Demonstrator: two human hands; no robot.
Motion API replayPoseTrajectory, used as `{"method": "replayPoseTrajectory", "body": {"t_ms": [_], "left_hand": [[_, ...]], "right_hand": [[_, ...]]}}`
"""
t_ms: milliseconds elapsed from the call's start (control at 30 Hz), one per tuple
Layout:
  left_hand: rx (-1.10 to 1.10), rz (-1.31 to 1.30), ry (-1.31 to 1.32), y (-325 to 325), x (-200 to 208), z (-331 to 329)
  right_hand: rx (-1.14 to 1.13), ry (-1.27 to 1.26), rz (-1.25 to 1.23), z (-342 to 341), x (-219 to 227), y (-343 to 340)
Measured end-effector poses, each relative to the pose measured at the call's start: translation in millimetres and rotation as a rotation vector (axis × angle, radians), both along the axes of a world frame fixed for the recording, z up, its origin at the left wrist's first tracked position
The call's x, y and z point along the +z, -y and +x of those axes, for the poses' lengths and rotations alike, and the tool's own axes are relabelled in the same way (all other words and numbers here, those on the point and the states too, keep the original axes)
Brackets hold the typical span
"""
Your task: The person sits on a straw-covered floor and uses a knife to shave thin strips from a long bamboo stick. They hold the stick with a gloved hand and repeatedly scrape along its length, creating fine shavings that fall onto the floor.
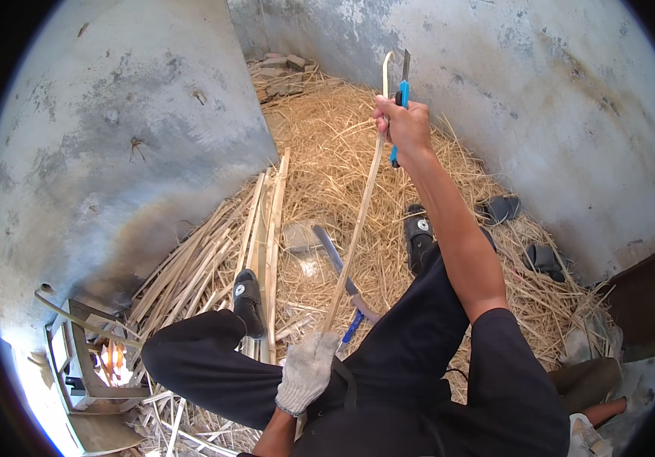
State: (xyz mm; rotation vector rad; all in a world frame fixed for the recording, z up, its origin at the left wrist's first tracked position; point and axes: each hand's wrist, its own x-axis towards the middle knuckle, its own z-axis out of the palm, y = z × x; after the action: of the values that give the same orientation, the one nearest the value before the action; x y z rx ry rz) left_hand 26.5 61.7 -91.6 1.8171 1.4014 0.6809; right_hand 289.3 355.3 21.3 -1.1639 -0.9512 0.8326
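Note:
My left hand (308, 372), in a pale knitted glove, is closed around the lower end of a long, thin bamboo strip (356, 228) near my lap. The strip slants up and away to my right hand (407, 126), which is bare and closed on a blue utility knife (404, 91). Its blade is extended and points up, beside the strip. The strip passes along my right thumb and fingers, and its far tip curls over above them. Whether those fingers also pinch the strip is hard to see.
A machete (333, 251) and a blue-handled tool (353, 326) lie between my legs on shavings (327, 137). Bamboo strips (190, 263) are piled at left, near a wooden frame (99, 392). Dark sandals (544, 261) lie at right. Part of another person (590, 385) shows lower right. Walls (556, 114) stand around.

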Motion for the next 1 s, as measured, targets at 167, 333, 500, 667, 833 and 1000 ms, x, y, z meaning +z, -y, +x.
{"method": "replayPoseTrajectory", "body": {"t_ms": [167,333,500,667,833,1000], "left_hand": [[0.303,-0.524,0.04,51,-17,-47],[0.499,-0.83,0.469,23,32,-39],[0.438,-0.663,0.475,-18,64,-35],[0.346,-0.696,0.592,-34,62,-27],[0.306,-0.564,0.648,-47,83,2],[-0.025,-0.516,0.48,-24,45,-35]], "right_hand": [[-0.573,0.066,0.001,156,-24,-48],[-0.216,0.595,-0.232,127,-13,-6],[0.216,0.664,-0.09,9,-10,24],[0.79,0.465,-0.165,-82,-14,78],[0.784,0.111,-0.027,-83,-34,91],[0.64,0.007,0.055,-58,-2,66]]}}
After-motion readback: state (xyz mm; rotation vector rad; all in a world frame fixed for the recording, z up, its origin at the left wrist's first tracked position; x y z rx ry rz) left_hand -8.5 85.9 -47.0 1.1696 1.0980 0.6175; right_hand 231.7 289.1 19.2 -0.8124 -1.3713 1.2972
